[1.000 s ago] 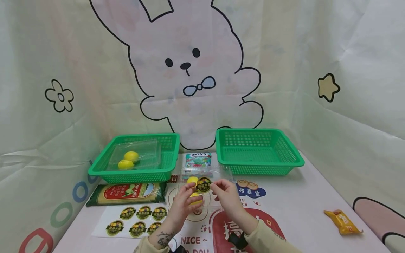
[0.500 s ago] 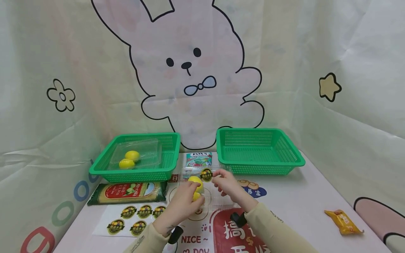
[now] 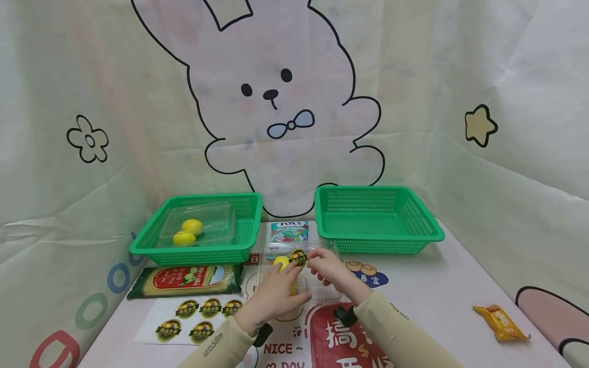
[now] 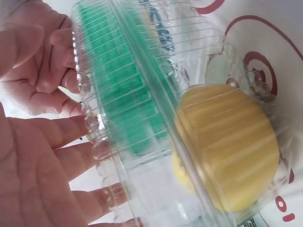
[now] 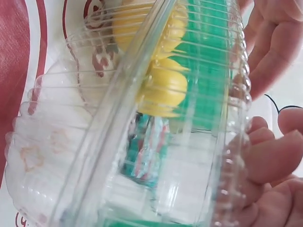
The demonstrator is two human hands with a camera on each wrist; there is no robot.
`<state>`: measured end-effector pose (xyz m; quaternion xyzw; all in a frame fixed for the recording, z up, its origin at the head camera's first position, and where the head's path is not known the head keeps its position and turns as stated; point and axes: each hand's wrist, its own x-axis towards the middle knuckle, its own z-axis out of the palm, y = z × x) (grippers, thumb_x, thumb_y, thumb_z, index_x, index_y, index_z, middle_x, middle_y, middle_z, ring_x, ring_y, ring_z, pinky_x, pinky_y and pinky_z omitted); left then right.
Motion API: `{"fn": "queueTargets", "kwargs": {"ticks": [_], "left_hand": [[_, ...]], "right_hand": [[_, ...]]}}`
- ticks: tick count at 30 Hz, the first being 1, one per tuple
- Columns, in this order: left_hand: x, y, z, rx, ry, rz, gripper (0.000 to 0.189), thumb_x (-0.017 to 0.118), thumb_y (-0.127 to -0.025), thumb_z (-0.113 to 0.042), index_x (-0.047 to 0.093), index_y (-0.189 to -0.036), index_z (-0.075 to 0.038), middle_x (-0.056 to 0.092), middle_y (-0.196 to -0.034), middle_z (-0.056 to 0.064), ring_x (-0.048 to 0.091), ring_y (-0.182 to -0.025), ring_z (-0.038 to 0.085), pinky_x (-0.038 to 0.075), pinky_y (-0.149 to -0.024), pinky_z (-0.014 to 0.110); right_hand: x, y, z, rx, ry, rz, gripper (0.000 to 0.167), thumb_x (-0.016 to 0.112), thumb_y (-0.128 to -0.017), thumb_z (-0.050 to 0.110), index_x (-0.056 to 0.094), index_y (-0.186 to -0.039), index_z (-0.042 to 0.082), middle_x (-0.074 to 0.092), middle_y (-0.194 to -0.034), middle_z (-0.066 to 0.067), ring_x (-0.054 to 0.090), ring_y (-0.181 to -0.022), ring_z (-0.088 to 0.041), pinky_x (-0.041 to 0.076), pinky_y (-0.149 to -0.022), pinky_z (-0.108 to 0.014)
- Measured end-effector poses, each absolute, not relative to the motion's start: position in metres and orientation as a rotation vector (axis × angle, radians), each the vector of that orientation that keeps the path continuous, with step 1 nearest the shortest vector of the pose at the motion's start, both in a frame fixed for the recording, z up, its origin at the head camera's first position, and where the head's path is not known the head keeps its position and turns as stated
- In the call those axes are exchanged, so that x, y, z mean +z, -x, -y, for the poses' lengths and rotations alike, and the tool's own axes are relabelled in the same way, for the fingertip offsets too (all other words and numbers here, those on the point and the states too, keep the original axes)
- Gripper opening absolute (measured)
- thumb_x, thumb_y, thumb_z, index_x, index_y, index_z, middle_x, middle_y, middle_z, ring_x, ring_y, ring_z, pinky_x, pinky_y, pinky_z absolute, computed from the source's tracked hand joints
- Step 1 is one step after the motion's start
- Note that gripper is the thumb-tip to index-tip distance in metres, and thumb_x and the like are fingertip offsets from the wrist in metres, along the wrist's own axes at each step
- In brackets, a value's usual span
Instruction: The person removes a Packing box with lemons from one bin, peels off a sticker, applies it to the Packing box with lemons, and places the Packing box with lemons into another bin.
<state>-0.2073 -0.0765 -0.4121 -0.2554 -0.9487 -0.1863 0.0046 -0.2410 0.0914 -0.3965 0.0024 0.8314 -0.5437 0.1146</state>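
Note:
A clear plastic clamshell box (image 3: 322,291) with yellow lemons (image 3: 280,262) inside stands in the middle of the table. At its lid is a round black-and-gold fruit sticker (image 3: 298,257). My right hand (image 3: 332,268) has thumb and forefinger at the sticker's right edge, appearing to pinch it, with the other fingers curled. My left hand (image 3: 275,294) lies over the lid's left part, fingers spread and fairly straight, fingertips at the sticker's left side. In the left wrist view, a lemon (image 4: 229,146) shows through the ribbed wall. The sticker is hidden in both wrist views.
A green basket (image 3: 198,258) at back left holds another clear box with lemons. Another green basket (image 3: 379,245) stands at back right. Nearby lie a pasta pack (image 3: 184,282), a sticker sheet (image 3: 152,327), a candy bag (image 3: 289,232) and an orange snack packet (image 3: 500,323).
The sticker has gone from above the box's middle to farther back at the lid, right hand with it. My left hand has turned palm down over the lid and moved right.

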Motion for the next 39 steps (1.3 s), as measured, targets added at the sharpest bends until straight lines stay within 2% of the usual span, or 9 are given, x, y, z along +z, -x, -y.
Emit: {"fn": "queueTargets", "kwargs": {"ticks": [8,11,14,17,19,21,24,29,39], "left_hand": [[-0.418,0.21,0.074,-0.56,0.78,2.986,0.068,0.052,-0.085,-0.057,0.048,-0.134,-0.011,0.044,-0.141,0.008,0.032,-0.131,0.042,0.025,-0.103,0.062],[-0.42,0.21,0.073,-0.561,0.786,2.966,0.068,0.052,-0.084,-0.057,0.049,-0.133,-0.01,0.045,-0.14,0.009,0.033,-0.131,0.043,0.026,-0.102,0.063],[-0.421,0.21,0.073,-0.558,0.782,2.958,0.068,0.053,-0.084,-0.057,0.05,-0.132,-0.01,0.046,-0.139,0.008,0.034,-0.13,0.042,0.027,-0.102,0.063],[-0.422,0.211,0.072,-0.538,0.771,2.945,0.069,0.054,-0.083,-0.058,0.049,-0.132,-0.01,0.045,-0.139,0.011,0.034,-0.13,0.04,0.028,-0.101,0.063],[-0.422,0.212,0.071,-0.512,0.757,2.935,0.074,0.054,-0.082,-0.059,0.046,-0.135,-0.009,0.041,-0.141,0.015,0.032,-0.131,0.041,0.027,-0.101,0.064],[-0.422,0.214,0.071,-0.484,0.745,2.931,0.082,0.054,-0.08,-0.062,0.04,-0.139,-0.008,0.035,-0.144,0.018,0.027,-0.134,0.042,0.025,-0.102,0.064],[-0.422,0.218,0.07,-0.461,0.744,2.945,0.094,0.054,-0.077,-0.066,0.029,-0.145,-0.007,0.025,-0.15,0.017,0.018,-0.137,0.043,0.02,-0.104,0.066],[-0.424,0.223,0.072,-0.417,0.77,2.998,0.1,0.053,-0.075,-0.07,0.023,-0.147,-0.008,0.021,-0.153,0.012,0.017,-0.138,0.04,0.017,-0.104,0.066],[-0.424,0.221,0.078,-0.256,0.752,3.016,0.089,0.04,-0.082,-0.072,0.032,-0.144,-0.009,0.029,-0.15,0.009,0.024,-0.138,0.035,0.017,-0.107,0.062]], "right_hand": [[-0.399,0.242,-0.091,-1.511,0.026,-2.513,0.02,0.054,-0.084,0.016,0.06,-0.099,0.005,0.055,-0.074,-0.007,0.038,-0.05,-0.014,0.031,-0.041,-0.023],[-0.4,0.24,-0.09,-1.408,0.073,-2.658,0.023,0.055,-0.083,0.017,0.061,-0.1,0.003,0.059,-0.08,-0.008,0.045,-0.057,-0.014,0.035,-0.045,-0.025],[-0.402,0.236,-0.088,-1.179,0.165,-2.928,0.03,0.057,-0.083,0.021,0.062,-0.106,0.002,0.063,-0.088,-0.008,0.054,-0.07,-0.017,0.044,-0.054,-0.03],[-0.406,0.231,-0.084,-0.833,0.406,-3.223,0.036,0.057,-0.086,0.027,0.062,-0.112,0.003,0.065,-0.102,-0.01,0.06,-0.09,-0.025,0.05,-0.073,-0.041],[-0.412,0.229,-0.082,-0.615,0.587,-3.323,0.04,0.053,-0.09,0.031,0.06,-0.118,0.003,0.062,-0.114,-0.012,0.055,-0.108,-0.029,0.046,-0.088,-0.047],[-0.417,0.228,-0.08,-0.478,0.722,-3.321,0.044,0.046,-0.094,0.034,0.056,-0.125,0.004,0.055,-0.128,-0.013,0.044,-0.125,-0.033,0.035,-0.101,-0.053],[-0.424,0.227,-0.08,-0.375,0.754,-3.236,0.049,0.036,-0.098,0.036,0.048,-0.135,0.008,0.043,-0.142,-0.01,0.027,-0.137,-0.035,0.021,-0.107,-0.059],[-0.43,0.228,-0.08,-0.293,0.742,-3.152,0.051,0.032,-0.099,0.039,0.04,-0.141,0.011,0.035,-0.147,-0.008,0.022,-0.139,-0.034,0.015,-0.108,-0.061],[-0.429,0.226,-0.081,-0.24,0.673,-3.141,0.057,0.032,-0.098,0.044,0.039,-0.141,0.007,0.034,-0.148,-0.01,0.023,-0.139,-0.031,0.016,-0.109,-0.059]]}}
